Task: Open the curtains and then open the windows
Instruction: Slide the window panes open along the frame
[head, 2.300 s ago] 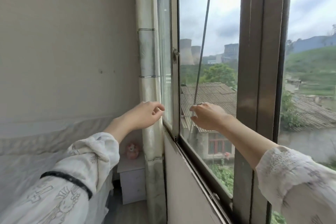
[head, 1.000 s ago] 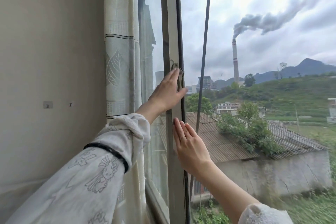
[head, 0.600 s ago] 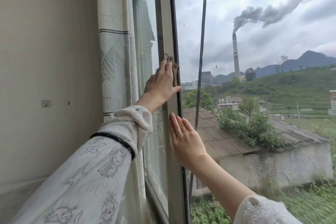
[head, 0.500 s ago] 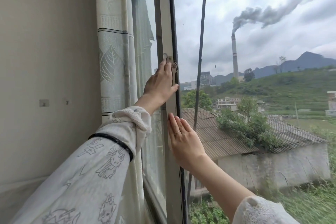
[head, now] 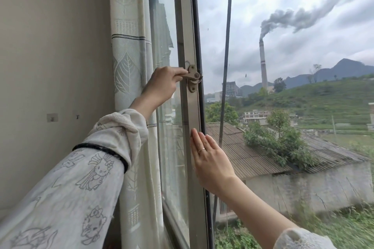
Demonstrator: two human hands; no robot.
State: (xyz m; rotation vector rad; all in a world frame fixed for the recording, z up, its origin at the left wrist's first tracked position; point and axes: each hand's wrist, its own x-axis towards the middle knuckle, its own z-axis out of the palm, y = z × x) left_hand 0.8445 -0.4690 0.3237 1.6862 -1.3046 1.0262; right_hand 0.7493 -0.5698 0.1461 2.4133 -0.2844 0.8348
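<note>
The curtain (head: 129, 50) is already bunched against the wall, left of the window frame (head: 189, 119). Her left hand (head: 162, 85) pinches the latch (head: 193, 78) on that frame; her right hand (head: 210, 159) lies flat and open below the latch. The sliding looks still to come.

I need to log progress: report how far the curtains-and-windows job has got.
Done: the curtain hangs bunched against the wall, clear of the glass. In hand: the left hand grips the latch on the window frame, while the right hand lies flat lower on it. Left: sliding the window open.
</note>
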